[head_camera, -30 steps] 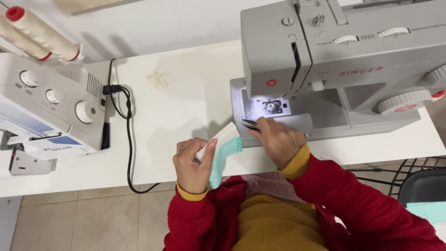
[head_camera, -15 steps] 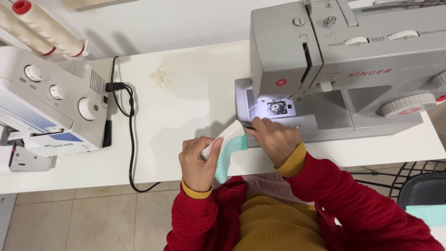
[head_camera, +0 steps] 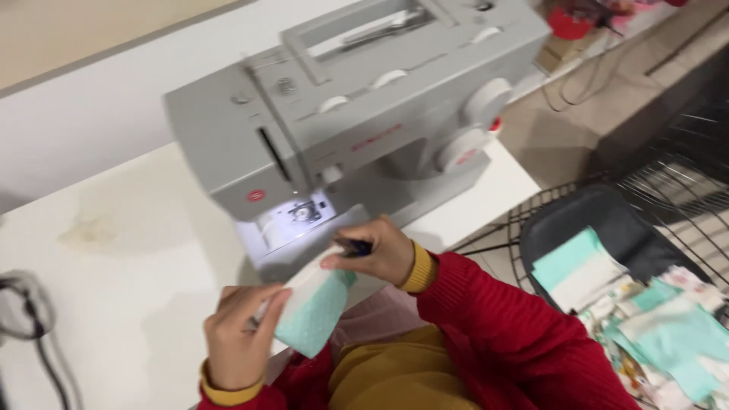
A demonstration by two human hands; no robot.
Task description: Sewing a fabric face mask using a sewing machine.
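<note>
Mint-green fabric piece (head_camera: 315, 311), white along its top edge, sits between both hands just in front of the grey sewing machine (head_camera: 357, 114), at about 6 o'clock from the lit needle area (head_camera: 300, 216). Change since a second ago: the view has swung right and tilted, so the second white machine on the left is gone from sight and a black wire chair (head_camera: 600, 220) with a heap of cut mint and white fabric pieces (head_camera: 653, 319) now shows at 4 o'clock. The fabric itself has barely shifted; it was near the machine bed then and is near it now, held up off the white table (head_camera: 129, 281) rather than lying flat. That reads as the piece being between passes under the needle, not feeding through. Left hand (head_camera: 235, 342): fingers curled, pinching the fabric's left edge from 8 o'clock, thumb on top. Right hand (head_camera: 380, 250): fingers drawn together around a small dark object (head_camera: 357, 247), possibly a clip or snips, too blurred to tell, resting at the fabric's top right corner at about 1 o'clock of the piece. Red sleeves with mustard cuffs on both wrists. A dark cable (head_camera: 30, 326) loops at the table's left edge, 9 o'clock. Motion blur softens much of the frame.
</note>
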